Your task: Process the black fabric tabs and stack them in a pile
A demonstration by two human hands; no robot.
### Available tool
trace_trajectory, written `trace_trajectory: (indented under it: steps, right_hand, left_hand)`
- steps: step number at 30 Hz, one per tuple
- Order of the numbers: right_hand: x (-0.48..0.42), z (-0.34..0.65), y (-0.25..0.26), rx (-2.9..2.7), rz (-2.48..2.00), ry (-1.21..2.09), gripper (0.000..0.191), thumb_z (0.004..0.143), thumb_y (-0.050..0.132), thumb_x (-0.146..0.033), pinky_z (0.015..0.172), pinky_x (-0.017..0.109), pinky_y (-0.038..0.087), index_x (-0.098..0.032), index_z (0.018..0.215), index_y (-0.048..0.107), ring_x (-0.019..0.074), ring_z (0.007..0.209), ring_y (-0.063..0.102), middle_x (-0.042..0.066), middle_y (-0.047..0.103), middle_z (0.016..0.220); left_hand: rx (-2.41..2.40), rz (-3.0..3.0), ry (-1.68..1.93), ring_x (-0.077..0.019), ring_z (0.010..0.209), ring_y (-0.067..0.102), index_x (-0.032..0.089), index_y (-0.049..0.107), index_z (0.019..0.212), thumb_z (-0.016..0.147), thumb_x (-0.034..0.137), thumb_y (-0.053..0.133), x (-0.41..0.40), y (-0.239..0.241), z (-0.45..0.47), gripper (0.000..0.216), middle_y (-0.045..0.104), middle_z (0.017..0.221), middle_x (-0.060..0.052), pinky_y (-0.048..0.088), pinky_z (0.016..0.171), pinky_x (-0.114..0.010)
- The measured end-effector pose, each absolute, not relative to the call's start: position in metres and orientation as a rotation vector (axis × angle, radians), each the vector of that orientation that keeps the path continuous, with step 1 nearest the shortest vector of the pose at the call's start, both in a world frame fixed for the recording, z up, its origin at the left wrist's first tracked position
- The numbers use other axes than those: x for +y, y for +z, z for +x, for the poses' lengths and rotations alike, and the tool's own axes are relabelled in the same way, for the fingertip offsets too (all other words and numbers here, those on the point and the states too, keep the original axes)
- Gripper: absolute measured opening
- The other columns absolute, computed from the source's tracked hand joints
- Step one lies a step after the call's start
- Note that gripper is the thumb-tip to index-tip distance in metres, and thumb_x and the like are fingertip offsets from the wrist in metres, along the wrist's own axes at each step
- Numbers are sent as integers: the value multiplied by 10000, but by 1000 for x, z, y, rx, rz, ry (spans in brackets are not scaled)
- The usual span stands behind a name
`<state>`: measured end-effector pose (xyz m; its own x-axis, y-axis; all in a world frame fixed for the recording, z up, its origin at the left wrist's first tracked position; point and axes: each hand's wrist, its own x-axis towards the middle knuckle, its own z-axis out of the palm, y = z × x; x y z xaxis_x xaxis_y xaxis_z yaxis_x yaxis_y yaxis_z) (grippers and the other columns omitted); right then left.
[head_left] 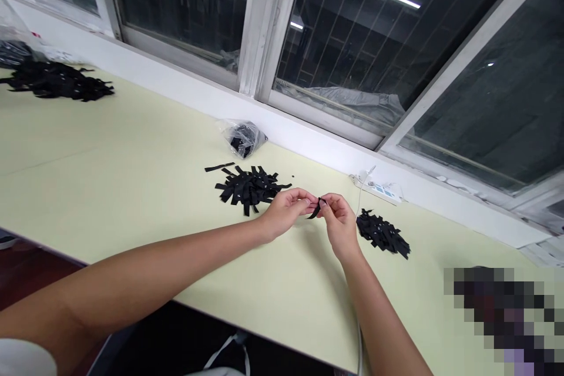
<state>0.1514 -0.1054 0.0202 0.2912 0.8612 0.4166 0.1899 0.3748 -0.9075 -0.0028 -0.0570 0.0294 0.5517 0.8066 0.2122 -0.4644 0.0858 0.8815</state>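
Note:
A short black fabric strip is held between my two hands above the table. My right hand pinches it near its upper end, where it looks bent or folded. My left hand has its fingertips closed at the strip's left side. Just beyond my left hand lies a loose pile of black strips, some with small white marks. To the right of my right hand is a smaller pile of similar strips.
A clear plastic bag with black pieces stands by the wall. A white power strip with a cable lies at the back right. Another large black heap is at the far left. Windows rise behind the pale table.

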Motion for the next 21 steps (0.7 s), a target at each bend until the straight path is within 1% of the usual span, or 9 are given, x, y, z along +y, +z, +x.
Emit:
trace_trajectory:
  steps: [4, 7, 10, 13, 17, 21]
  right_hand:
    - [-106, 152, 21, -1227, -1134, 606, 237, 855, 693, -431, 652, 287, 464, -228, 954, 621, 139, 707, 531, -3, 592, 789]
    - [-107, 153, 24, -1238, -1146, 623, 248, 852, 693, -444, 629, 280, 442, -232, 953, 614, 130, 659, 511, -19, 573, 735]
    - [-107, 154, 24, -1254, -1146, 690, 244, 856, 685, -446, 626, 278, 425, -237, 959, 611, 121, 630, 498, -28, 566, 719]
    - [-107, 153, 22, -1289, -1145, 758, 241, 854, 683, -447, 631, 278, 423, -240, 955, 613, 121, 631, 500, -26, 575, 739]
    - [-106, 149, 21, -1324, -1164, 780, 256, 847, 678, -466, 623, 281, 426, -239, 944, 611, 129, 635, 506, -15, 600, 756]
    - [-106, 148, 22, -1312, -1158, 783, 265, 838, 688, -472, 610, 275, 422, -235, 930, 612, 126, 636, 500, -18, 584, 743]
  left_hand:
    - [381, 1166, 984, -170, 935, 692, 122, 698, 887, 829, 213, 685, -56, 29, -3, 108, 704, 957, -64, 525, 998, -392]
    - [463, 1247, 1005, -162, 875, 687, 133, 701, 887, 841, 235, 669, -52, 28, -3, 117, 695, 912, -53, 563, 900, -356]
    - [559, 1292, 1031, -147, 798, 671, 140, 714, 925, 834, 252, 680, -45, 25, -4, 147, 692, 903, -49, 572, 811, -331]
    - [559, 1303, 1043, -136, 762, 659, 136, 704, 960, 797, 240, 724, -41, 22, -3, 195, 693, 860, -44, 563, 797, -324]
    - [538, 1360, 1036, -130, 728, 651, 121, 694, 879, 757, 217, 750, -39, 20, -3, 166, 693, 811, -42, 543, 765, -302]
    - [540, 1367, 1003, -138, 746, 662, 119, 727, 856, 764, 215, 735, -41, 21, -3, 133, 718, 827, -55, 541, 789, -305]
